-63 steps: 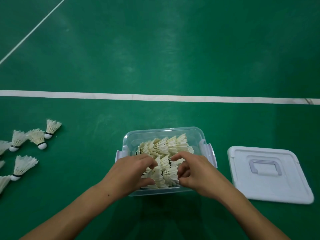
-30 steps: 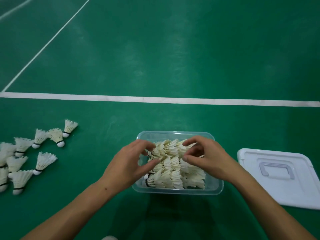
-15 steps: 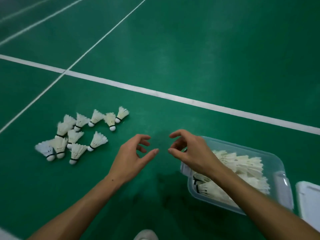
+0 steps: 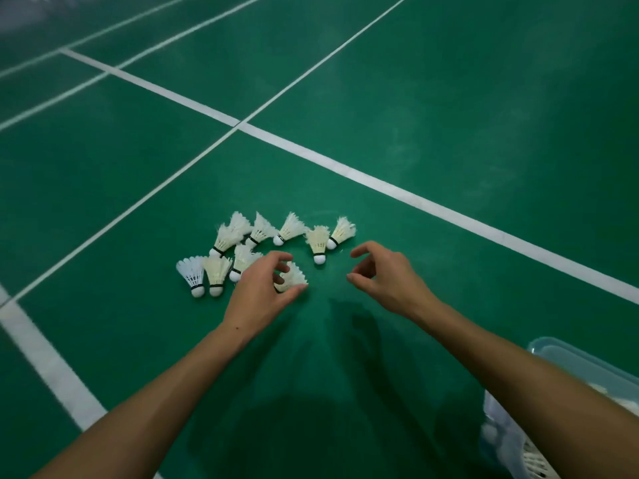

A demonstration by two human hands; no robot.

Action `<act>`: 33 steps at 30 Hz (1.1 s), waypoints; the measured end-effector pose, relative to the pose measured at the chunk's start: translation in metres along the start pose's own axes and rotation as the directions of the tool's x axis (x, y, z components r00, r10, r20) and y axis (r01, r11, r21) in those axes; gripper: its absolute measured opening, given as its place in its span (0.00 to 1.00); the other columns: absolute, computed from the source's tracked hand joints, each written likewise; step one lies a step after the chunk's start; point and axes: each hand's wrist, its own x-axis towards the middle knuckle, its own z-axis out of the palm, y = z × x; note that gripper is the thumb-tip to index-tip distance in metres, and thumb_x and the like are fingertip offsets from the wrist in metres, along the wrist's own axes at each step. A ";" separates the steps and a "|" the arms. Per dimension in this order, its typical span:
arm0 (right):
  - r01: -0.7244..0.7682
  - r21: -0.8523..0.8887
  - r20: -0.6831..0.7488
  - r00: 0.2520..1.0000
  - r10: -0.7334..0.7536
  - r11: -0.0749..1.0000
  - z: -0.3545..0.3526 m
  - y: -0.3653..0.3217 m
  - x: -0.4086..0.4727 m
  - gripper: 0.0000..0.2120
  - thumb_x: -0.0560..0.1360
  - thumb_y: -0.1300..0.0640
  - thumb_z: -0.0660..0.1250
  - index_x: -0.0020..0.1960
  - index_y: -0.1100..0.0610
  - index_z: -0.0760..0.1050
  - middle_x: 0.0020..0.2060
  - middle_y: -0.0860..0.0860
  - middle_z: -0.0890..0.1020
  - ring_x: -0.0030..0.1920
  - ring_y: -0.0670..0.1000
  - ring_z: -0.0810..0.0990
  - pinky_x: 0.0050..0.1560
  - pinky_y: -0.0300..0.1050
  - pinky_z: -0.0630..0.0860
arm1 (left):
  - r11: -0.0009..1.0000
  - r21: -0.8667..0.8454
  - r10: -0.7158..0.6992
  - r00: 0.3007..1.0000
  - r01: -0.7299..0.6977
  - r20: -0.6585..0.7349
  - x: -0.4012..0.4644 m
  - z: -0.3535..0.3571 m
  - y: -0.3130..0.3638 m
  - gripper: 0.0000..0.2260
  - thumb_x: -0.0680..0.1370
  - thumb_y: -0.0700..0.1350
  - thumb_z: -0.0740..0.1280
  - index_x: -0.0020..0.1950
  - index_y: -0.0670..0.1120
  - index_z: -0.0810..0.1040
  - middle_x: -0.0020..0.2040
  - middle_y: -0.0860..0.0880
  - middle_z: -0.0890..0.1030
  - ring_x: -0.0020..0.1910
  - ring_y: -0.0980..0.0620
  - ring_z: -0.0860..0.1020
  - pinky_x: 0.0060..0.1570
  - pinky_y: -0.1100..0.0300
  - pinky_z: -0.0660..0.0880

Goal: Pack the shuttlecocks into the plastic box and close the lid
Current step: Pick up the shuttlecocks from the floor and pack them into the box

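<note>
The green court floor (image 4: 449, 98) carries white lines (image 4: 380, 183) that cross near the upper middle. At the lower right edge sits the clear plastic box (image 4: 553, 354), mostly cut off by the frame and the right forearm, with white shuttlecocks inside just visible near its bottom corner. A loose cluster of shuttlecocks (image 4: 262, 243) lies on the floor in the middle of the view, white feather skirts and round white cork tips; most lie with tips toward the person and skirts fanning away. The left hand (image 4: 262, 292) reaches into the cluster, its grip clamped by thumb and curled fingers around one shuttlecock (image 4: 294, 276), its skirt pointing up and right. The right hand (image 4: 383, 274) hovers just beside, palm down, fingers loosely curled with thumb and forefinger apart, holding nothing.
</note>
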 end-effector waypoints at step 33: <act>-0.010 -0.052 -0.062 0.998 0.007 0.999 -0.024 0.044 0.034 0.23 0.79 0.59 0.68 0.73 0.55 0.70 0.49 0.46 0.85 0.53 0.54 0.83 0.56 0.57 0.80 | 0.992 0.079 -0.121 0.926 0.099 0.358 0.080 0.032 0.037 0.28 0.63 0.58 0.85 0.55 0.48 0.79 0.51 0.49 0.82 0.47 0.50 0.81 0.45 0.54 0.79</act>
